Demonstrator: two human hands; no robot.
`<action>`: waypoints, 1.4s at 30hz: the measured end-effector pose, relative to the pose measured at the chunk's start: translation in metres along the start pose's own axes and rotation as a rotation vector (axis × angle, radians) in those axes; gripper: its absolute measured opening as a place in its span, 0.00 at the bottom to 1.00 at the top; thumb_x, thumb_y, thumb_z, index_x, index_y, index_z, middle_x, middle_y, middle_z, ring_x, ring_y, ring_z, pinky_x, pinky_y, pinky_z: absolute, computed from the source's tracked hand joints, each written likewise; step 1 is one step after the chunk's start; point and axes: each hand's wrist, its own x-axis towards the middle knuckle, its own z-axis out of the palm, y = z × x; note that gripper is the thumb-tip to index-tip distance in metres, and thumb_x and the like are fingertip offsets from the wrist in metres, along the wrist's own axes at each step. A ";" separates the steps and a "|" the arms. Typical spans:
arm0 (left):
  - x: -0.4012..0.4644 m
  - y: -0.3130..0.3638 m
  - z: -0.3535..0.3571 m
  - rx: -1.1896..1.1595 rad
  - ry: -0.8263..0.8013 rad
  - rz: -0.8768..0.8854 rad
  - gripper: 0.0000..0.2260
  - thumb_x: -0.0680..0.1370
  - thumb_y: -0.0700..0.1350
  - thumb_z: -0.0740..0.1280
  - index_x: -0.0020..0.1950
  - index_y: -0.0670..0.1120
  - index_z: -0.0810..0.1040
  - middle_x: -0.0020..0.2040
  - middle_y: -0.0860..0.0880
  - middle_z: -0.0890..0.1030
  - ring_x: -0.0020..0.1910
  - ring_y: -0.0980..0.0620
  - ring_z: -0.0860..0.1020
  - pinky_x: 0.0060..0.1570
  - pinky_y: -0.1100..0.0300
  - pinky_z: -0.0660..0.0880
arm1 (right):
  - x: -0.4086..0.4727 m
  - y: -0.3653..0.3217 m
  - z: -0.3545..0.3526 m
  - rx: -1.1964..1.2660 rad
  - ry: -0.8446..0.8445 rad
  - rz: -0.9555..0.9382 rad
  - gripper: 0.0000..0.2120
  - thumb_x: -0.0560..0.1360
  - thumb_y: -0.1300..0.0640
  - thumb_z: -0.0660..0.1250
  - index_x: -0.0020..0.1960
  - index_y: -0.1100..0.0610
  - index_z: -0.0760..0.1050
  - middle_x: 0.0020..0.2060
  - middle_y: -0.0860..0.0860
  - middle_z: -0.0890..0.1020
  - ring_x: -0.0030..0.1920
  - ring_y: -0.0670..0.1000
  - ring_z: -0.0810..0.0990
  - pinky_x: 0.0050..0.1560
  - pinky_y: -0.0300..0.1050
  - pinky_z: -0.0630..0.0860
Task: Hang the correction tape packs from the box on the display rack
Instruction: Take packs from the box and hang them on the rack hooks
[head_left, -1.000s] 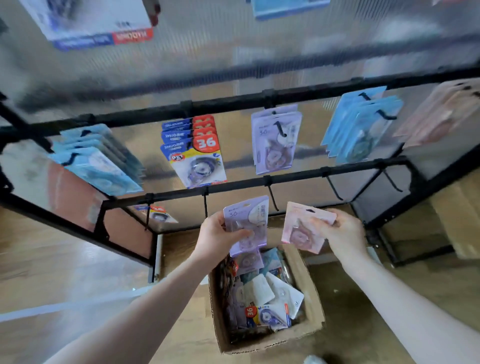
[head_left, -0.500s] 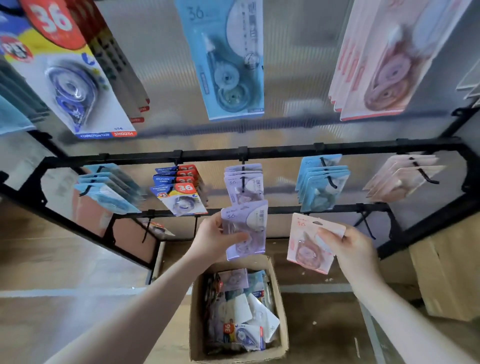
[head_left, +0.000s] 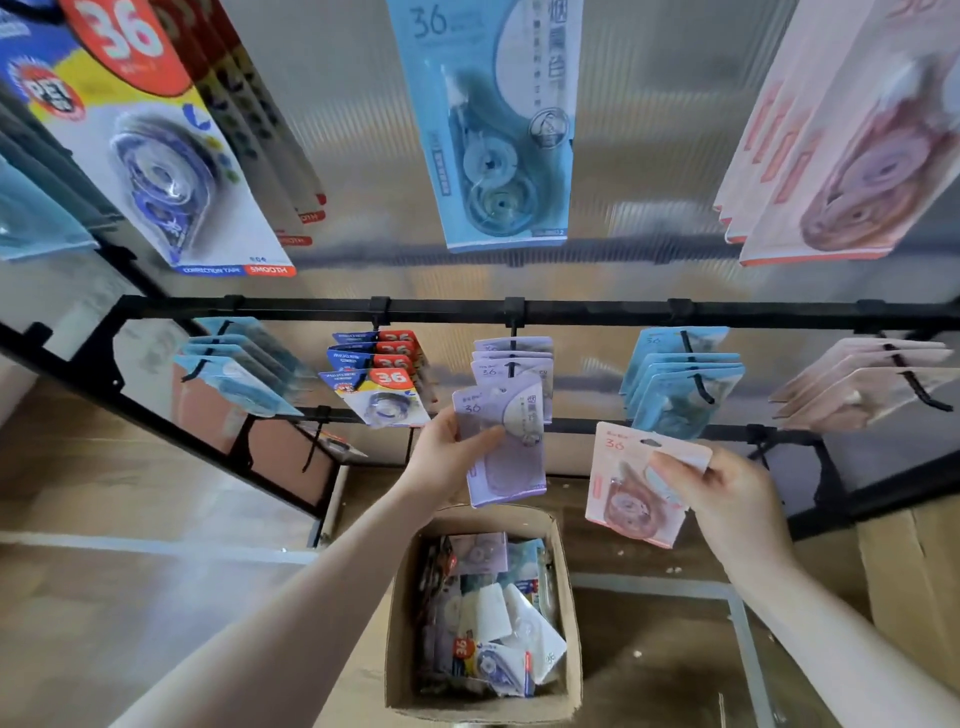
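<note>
The left hand (head_left: 451, 457) holds a purple pack (head_left: 504, 447) in the middle of the frame, thumb curled across its front and fingers behind, so its grip is closed on the card. The pack stands nearly upright, just in front of and slightly below the row of purple packs (head_left: 511, 361) already hanging from a hook on the black rack (head_left: 571, 313). The right hand (head_left: 727, 499), at the lower right of centre, pinches a pink pack (head_left: 631, 483) by its upper right corner, fingers on the front; this pack tilts a little and hangs clear of the rack, beside the lower bar. Below both hands, at the bottom centre, an open cardboard box (head_left: 563, 545) sits on the floor with more packs (head_left: 493, 613) jumbled inside. On the same rail hang light blue packs (head_left: 680, 379) right of centre, pink packs (head_left: 862, 384) at the far right, blue and red packs marked 36 (head_left: 379, 379) left of centre, and another set of light blue packs (head_left: 239, 369) at the left. Larger-looking packs hang across the top of the frame, close to the camera.
</note>
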 end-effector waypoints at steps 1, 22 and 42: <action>0.002 0.000 0.000 -0.005 -0.007 -0.003 0.09 0.77 0.35 0.67 0.57 0.39 0.75 0.47 0.47 0.82 0.40 0.56 0.82 0.37 0.67 0.77 | 0.000 0.001 0.001 0.009 0.004 0.008 0.05 0.73 0.59 0.69 0.49 0.55 0.78 0.43 0.47 0.82 0.45 0.45 0.81 0.40 0.44 0.78; 0.019 0.006 0.004 0.029 0.040 0.028 0.12 0.77 0.49 0.67 0.46 0.39 0.76 0.40 0.43 0.80 0.41 0.48 0.80 0.43 0.52 0.77 | -0.009 -0.002 -0.001 0.005 0.095 0.030 0.05 0.73 0.61 0.70 0.44 0.51 0.77 0.39 0.42 0.81 0.42 0.42 0.80 0.36 0.40 0.76; 0.013 0.009 0.014 -0.066 0.058 0.251 0.05 0.76 0.35 0.68 0.45 0.46 0.79 0.38 0.54 0.84 0.38 0.56 0.81 0.38 0.63 0.79 | -0.011 0.009 -0.018 0.009 0.112 0.080 0.04 0.73 0.57 0.70 0.44 0.49 0.77 0.41 0.43 0.81 0.45 0.45 0.81 0.41 0.46 0.80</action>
